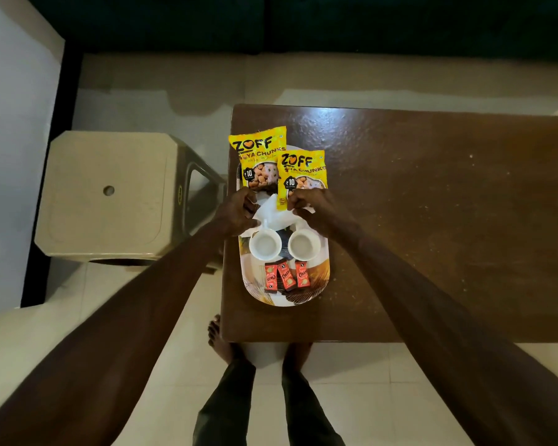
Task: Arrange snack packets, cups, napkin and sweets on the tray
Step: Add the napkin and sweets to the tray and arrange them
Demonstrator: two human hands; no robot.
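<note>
An oval printed tray (pixel 323 275) lies on the brown table's left end. Two yellow snack packets (pixel 259 156) (pixel 302 170) lean over its far end, the right one overlapping the left. A white napkin (pixel 273 215) lies between them and two white cups (pixel 264 245) (pixel 302 245) standing side by side. Three red sweets (pixel 286 275) lie in a row at the tray's near end. My left hand (pixel 237 212) pinches the napkin's left edge. My right hand (pixel 308 204) pinches its right edge, partly covering the right packet's bottom.
The brown table (pixel 432 204) stretches away to the right of the tray. A beige plastic stool (pixel 107 194) stands on the tiled floor left of the table. My bare feet (pixel 219 336) are at the table's near edge. A dark sofa runs along the far side.
</note>
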